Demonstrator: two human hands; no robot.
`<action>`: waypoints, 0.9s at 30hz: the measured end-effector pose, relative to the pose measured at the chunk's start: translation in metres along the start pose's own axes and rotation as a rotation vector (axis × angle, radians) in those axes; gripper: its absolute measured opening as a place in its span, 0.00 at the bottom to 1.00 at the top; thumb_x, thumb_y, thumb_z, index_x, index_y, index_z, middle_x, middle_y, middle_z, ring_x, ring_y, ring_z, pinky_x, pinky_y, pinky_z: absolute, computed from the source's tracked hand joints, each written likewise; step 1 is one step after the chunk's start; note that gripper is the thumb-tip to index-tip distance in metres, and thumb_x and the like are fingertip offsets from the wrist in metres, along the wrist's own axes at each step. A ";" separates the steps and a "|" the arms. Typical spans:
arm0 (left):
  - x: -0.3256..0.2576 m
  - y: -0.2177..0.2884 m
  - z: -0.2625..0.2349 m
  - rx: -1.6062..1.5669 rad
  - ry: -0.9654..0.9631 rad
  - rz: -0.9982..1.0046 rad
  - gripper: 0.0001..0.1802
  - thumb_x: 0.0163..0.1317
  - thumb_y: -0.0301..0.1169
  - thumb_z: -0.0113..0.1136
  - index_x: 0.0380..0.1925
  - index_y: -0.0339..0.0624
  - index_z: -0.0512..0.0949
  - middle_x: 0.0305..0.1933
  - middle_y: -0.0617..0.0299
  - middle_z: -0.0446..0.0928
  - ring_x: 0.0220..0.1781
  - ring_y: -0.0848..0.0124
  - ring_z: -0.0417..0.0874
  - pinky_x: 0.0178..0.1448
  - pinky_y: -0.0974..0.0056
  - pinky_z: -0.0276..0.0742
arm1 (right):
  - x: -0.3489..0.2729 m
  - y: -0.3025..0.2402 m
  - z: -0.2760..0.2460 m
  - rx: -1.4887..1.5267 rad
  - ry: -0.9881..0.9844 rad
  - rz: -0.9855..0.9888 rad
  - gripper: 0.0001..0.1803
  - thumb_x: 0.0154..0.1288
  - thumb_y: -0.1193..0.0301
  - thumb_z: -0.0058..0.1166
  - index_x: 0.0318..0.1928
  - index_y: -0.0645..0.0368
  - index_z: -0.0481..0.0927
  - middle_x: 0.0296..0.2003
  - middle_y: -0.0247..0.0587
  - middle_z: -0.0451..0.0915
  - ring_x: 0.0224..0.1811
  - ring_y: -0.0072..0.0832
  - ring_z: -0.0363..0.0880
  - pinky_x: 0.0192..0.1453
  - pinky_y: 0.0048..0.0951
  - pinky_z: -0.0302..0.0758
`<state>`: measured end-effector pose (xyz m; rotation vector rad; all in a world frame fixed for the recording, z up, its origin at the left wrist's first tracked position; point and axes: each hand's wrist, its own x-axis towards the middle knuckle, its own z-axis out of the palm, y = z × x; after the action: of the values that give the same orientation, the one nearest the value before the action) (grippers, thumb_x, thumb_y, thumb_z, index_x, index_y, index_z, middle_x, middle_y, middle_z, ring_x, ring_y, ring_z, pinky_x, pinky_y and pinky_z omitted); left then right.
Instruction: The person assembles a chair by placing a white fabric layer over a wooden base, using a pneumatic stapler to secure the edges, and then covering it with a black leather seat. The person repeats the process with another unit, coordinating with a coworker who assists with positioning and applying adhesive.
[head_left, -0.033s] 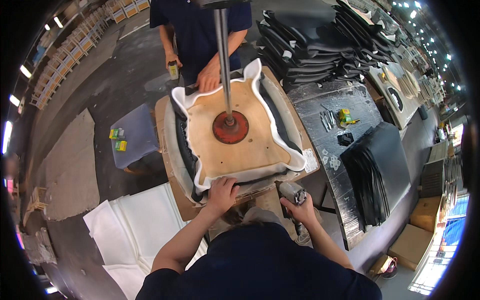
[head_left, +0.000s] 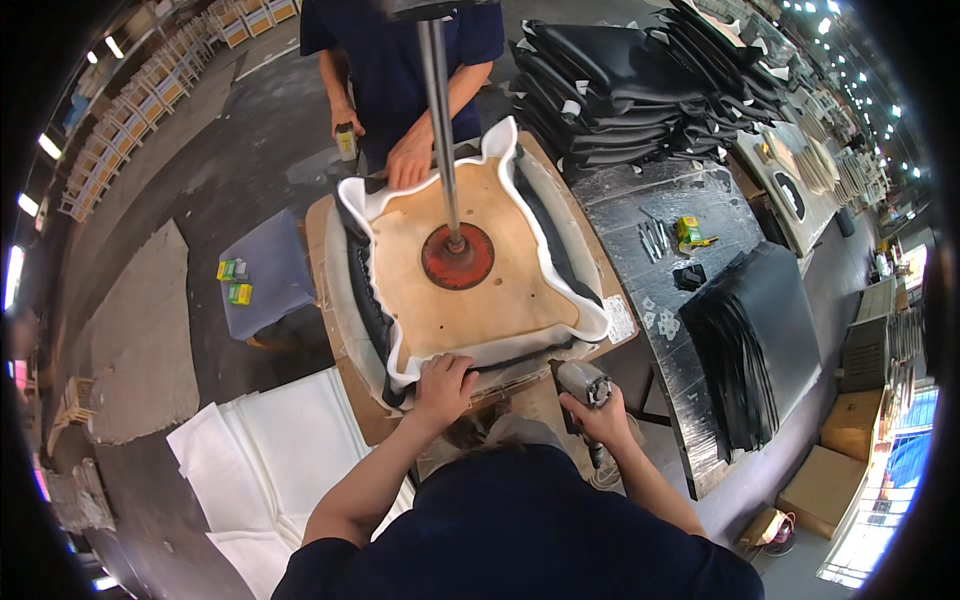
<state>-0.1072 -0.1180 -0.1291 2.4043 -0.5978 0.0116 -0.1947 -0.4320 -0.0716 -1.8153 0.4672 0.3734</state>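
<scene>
Over on the far left, on the grey floor, there's a low grey stool with a couple of small yellow-green boxes sitting on it, and closer to me a pile of white foam sheets lying beside the bench.

Moving in, my left hand is pressed down on the near edge of the seat cushion, fingers curled over the white fabric where it wraps up around the plywood base. So it's gripping that edge, not flat-open. The seat sits upside down on the wooden workbench, plywood facing up, with a red round press pad on a metal pole holding it down right in the middle.

At the far side of the seat another person has one hand on the white fabric and the other hand closed round a small tool.

Just right of centre, my right hand is wrapped tight around a grey pneumatic stapler, held just beside the near right corner of the seat, not touching it as far as I can tell.

Further right, a dark table carries some small tools, a stack of black cut sheets, and a big heap of black covers at the back.
</scene>
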 end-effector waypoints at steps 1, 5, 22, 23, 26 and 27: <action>0.010 0.001 0.003 0.001 -0.024 -0.015 0.15 0.70 0.35 0.69 0.54 0.46 0.84 0.50 0.55 0.83 0.55 0.50 0.83 0.61 0.44 0.76 | 0.009 0.003 -0.005 -0.025 0.014 0.009 0.33 0.66 0.66 0.79 0.67 0.66 0.83 0.41 0.39 0.92 0.37 0.24 0.87 0.46 0.31 0.85; 0.048 0.021 0.020 0.047 -0.116 0.086 0.14 0.69 0.35 0.70 0.52 0.45 0.84 0.51 0.54 0.81 0.55 0.49 0.83 0.61 0.43 0.76 | 0.035 0.006 -0.014 -0.082 0.090 -0.136 0.38 0.63 0.63 0.80 0.70 0.65 0.81 0.49 0.46 0.93 0.48 0.28 0.91 0.58 0.34 0.85; 0.145 0.048 0.072 0.110 -0.172 0.274 0.12 0.66 0.40 0.75 0.40 0.45 0.86 0.46 0.57 0.77 0.55 0.54 0.80 0.57 0.47 0.76 | 0.056 -0.004 -0.023 -0.020 0.074 -0.172 0.37 0.63 0.69 0.80 0.71 0.60 0.80 0.56 0.49 0.92 0.59 0.31 0.91 0.66 0.35 0.83; 0.147 0.048 0.073 0.086 -0.182 0.264 0.11 0.66 0.39 0.74 0.39 0.45 0.86 0.47 0.57 0.77 0.55 0.54 0.80 0.58 0.46 0.75 | 0.057 -0.004 -0.022 -0.023 0.068 -0.134 0.37 0.63 0.69 0.80 0.71 0.60 0.80 0.56 0.49 0.92 0.60 0.31 0.91 0.66 0.35 0.83; 0.144 0.050 0.075 0.015 -0.193 0.218 0.11 0.68 0.38 0.72 0.36 0.43 0.87 0.49 0.56 0.78 0.57 0.54 0.79 0.61 0.45 0.73 | 0.057 -0.002 -0.020 -0.034 0.058 -0.139 0.38 0.63 0.68 0.81 0.71 0.60 0.80 0.56 0.49 0.92 0.60 0.30 0.90 0.66 0.35 0.83; 0.143 0.051 0.076 -0.007 -0.174 0.198 0.10 0.68 0.38 0.71 0.36 0.42 0.88 0.49 0.56 0.78 0.58 0.54 0.79 0.62 0.45 0.72 | 0.058 -0.004 -0.022 -0.044 0.059 -0.145 0.38 0.62 0.67 0.81 0.71 0.60 0.79 0.56 0.49 0.92 0.60 0.30 0.90 0.66 0.35 0.83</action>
<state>-0.0111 -0.2582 -0.1365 2.3453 -0.9131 -0.1155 -0.1422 -0.4596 -0.0893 -1.8945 0.3677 0.2331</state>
